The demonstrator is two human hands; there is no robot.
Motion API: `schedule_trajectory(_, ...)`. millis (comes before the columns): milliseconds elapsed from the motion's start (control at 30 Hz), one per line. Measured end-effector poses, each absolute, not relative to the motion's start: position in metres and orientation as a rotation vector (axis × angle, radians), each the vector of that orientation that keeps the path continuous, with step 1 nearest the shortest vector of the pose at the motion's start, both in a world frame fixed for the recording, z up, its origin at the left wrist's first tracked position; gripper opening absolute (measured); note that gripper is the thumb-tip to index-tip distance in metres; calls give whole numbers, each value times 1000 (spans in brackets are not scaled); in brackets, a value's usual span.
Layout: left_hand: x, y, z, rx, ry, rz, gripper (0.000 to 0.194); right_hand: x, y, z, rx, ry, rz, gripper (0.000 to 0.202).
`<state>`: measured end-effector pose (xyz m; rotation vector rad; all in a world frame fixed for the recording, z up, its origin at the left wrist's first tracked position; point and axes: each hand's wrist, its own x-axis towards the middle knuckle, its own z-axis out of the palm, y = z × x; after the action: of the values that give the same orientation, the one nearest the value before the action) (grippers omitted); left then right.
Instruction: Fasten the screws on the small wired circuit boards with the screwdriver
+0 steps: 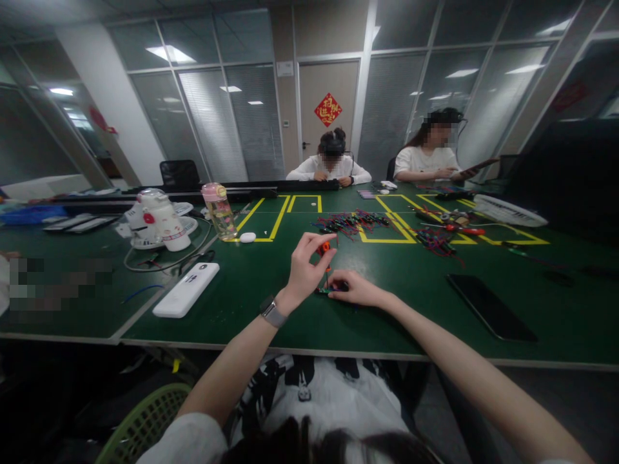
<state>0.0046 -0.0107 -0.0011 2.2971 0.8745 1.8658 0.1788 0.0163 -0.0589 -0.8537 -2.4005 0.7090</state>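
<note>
"Green tabletop (416,277) right across the room, marked out in yellow tape (387,241), with a red diamond sign (328,109) on the door (309,84) behind. Who else is sitting here?"

"One person in white (333,171) bent low at the far side, and a second person (430,161) to the right, holding a dark flat thing"

"And at our near edge, what has the left hand (305,261) got?"

"It's the one with the smartwatch (275,312) on the wrist. Fingers and thumb are closed about the orange handle of a screwdriver (325,247), its thin shaft pointing down"

"Down at what?"

"At a small circuit board (322,291), low on the table in front of the person. Whether the tip touches it, I can't tell from here"

"What of the right hand (358,288)?"

"Low beside the board, fingers curled, tips at its right end. Something dark shows among them, too small to name, and I can't tell how firmly they've closed"

"Anything farther out?"

"Beyond the hands, a tangled heap of red and blue wires (355,222), with another heap (435,240) to its right. Nearer us, a white oblong device (186,291) lies to the left and a black phone (491,306) to the right, both well apart from the hands"
</note>
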Motion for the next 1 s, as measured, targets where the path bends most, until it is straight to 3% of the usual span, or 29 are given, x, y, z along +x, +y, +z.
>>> schedule_trajectory(267,3,-11,-3,2236,780,1769,32,179,16,-59,-854,-2399,720,14)
schedule_trajectory(600,2,-12,1,2294,869,1820,20,179,16,-60,-845,-2396,710,14)
schedule_trajectory(767,2,-13,0,2286,821,1749,29,179,18,-62,-849,-2395,730,18)
schedule_trajectory(900,3,-12,-1,2273,826,1744,29,186,15,-37,-856,-2267,769,22)
schedule_trajectory(1000,2,-11,-2,2264,838,1752,29,205,2,5,-839,-1980,468,23)
